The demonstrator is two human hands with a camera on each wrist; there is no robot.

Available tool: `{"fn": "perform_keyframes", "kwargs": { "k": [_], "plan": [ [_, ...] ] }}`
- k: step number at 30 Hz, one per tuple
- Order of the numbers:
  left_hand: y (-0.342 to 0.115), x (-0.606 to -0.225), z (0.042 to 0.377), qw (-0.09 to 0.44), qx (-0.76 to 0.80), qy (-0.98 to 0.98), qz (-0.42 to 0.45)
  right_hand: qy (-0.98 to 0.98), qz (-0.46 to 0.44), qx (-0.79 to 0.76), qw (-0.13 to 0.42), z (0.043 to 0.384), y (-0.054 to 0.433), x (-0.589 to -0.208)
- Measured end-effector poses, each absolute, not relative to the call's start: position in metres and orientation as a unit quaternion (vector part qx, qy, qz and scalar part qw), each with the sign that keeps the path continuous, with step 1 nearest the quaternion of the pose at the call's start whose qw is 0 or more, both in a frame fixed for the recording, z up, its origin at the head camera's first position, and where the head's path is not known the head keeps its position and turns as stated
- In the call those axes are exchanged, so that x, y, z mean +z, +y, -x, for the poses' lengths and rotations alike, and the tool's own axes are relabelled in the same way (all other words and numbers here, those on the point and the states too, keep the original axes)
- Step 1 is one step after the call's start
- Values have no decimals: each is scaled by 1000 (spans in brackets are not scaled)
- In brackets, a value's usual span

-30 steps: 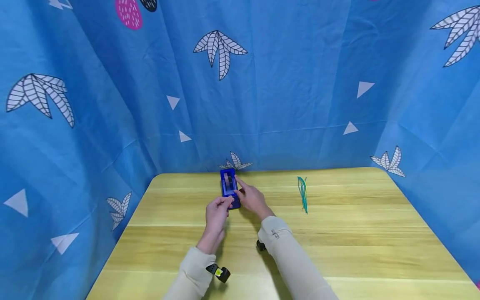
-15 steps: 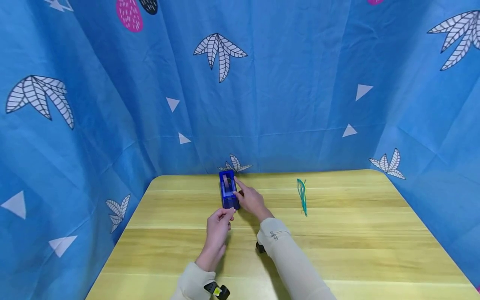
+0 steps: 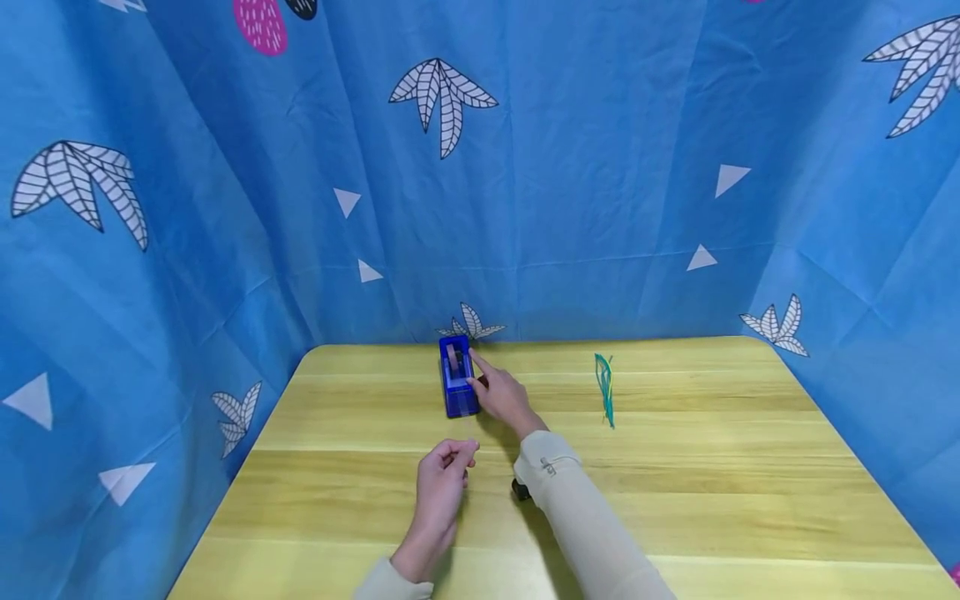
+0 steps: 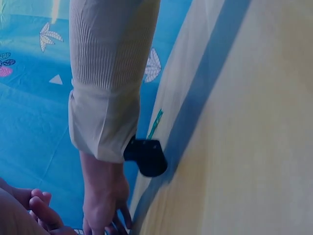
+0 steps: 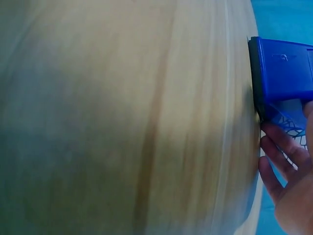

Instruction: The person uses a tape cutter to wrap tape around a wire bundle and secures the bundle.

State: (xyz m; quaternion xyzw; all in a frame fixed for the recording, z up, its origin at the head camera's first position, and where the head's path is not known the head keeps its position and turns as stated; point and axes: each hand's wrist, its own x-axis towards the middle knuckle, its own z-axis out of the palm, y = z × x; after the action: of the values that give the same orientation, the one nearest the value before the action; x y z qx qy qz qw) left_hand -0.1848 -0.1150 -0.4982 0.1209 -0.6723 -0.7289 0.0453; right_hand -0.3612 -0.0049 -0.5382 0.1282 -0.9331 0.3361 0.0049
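Observation:
A blue tape dispenser (image 3: 462,403) with a roll of tape inside stands near the table's far edge. My right hand (image 3: 506,400) holds it from the right side; in the right wrist view, fingers of that hand (image 5: 293,191) lie against its base, with the thumb at its hollow side. My left hand (image 3: 441,492) is in front of the dispenser and apart from it. Its thumb and forefinger are pinched together, seemingly on the end of clear tape, too faint to make out. The left wrist view shows the left hand (image 4: 22,210) only at the lower corner.
A bundle of thin teal and yellow strands (image 3: 605,392) lies on the wooden table (image 3: 712,467) right of the dispenser. A blue patterned curtain (image 3: 570,183) hangs behind and along the sides. A black wrist camera (image 3: 521,490) sits under the right sleeve.
From the dispenser's front end, my left hand has drawn back toward me, its fingertips staying pinched. The right hand has kept its place on the dispenser.

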Motion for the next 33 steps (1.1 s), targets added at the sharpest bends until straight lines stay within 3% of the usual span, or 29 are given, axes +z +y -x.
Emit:
{"fn": "perform_keyframes", "kwargs": {
  "k": [18,33],
  "plan": [
    [-107,-505,143,18,-723,-677,-137,-928,-136,348,0,360,-4,-536],
    [-115,-518,115,-18,-707,-702,-87,-919,-137,369,6,361,-6,-542]
  ]
}}
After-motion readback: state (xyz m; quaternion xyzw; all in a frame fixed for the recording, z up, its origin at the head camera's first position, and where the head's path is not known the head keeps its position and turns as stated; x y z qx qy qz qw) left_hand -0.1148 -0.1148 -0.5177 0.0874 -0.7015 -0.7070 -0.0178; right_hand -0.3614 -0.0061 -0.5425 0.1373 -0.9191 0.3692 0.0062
